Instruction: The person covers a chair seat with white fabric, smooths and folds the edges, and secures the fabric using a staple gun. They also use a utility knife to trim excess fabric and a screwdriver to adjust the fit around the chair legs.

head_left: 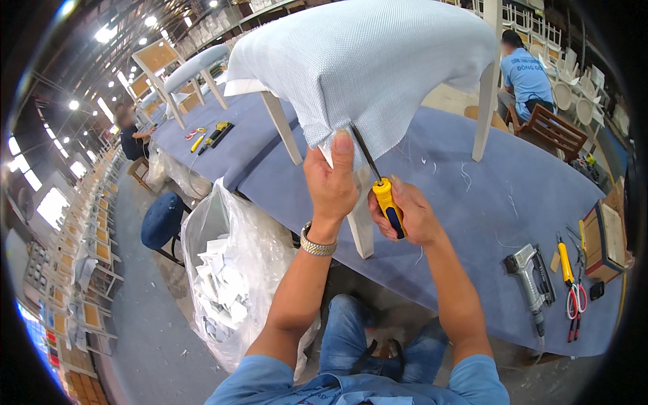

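Observation:
A chair with a light blue woven fabric [378,47] draped over its seat stands on the blue-covered table, its pale legs [487,101] resting on the top. My left hand [332,179] pinches the hanging fabric at the near corner, thumb upward. In my right hand [415,212] is a screwdriver with a yellow and dark blue handle [387,202]. Its dark shaft [364,150] slants up and left, and the tip meets the fabric beside my left thumb. Whatever lies under the fabric there is hidden.
On the table [445,250] at right lie a staple gun [530,277], a yellow-handled tool [564,263], red-handled scissors [576,302] and a wooden box [605,236]. A clear bag of white scraps [226,290] stands at left, near a blue stool [162,219]. Two people sit farther off.

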A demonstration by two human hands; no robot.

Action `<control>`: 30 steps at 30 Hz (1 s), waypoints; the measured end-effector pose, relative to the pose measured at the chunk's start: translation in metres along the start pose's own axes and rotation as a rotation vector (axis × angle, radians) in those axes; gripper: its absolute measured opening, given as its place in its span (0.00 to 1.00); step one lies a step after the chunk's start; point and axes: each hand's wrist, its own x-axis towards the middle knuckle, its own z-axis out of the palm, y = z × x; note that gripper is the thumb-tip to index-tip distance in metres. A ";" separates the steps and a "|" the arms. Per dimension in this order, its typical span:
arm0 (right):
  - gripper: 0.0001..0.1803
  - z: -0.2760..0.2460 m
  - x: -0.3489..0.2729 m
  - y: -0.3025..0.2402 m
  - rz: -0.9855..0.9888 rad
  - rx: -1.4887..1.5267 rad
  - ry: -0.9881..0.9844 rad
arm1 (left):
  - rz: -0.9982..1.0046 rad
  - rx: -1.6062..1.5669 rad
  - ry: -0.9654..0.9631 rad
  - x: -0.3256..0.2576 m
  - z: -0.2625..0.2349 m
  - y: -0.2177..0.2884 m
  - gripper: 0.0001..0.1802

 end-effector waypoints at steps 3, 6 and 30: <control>0.34 -0.012 0.010 0.010 0.014 0.196 -0.169 | 0.023 0.030 -0.028 0.002 0.002 0.007 0.27; 0.34 -0.015 0.016 0.013 -0.049 0.253 -0.264 | 0.007 -0.018 -0.019 0.001 0.001 0.000 0.24; 0.18 0.095 -0.336 0.145 0.779 -0.160 0.825 | -0.072 -0.163 -0.063 -0.001 -0.008 0.012 0.27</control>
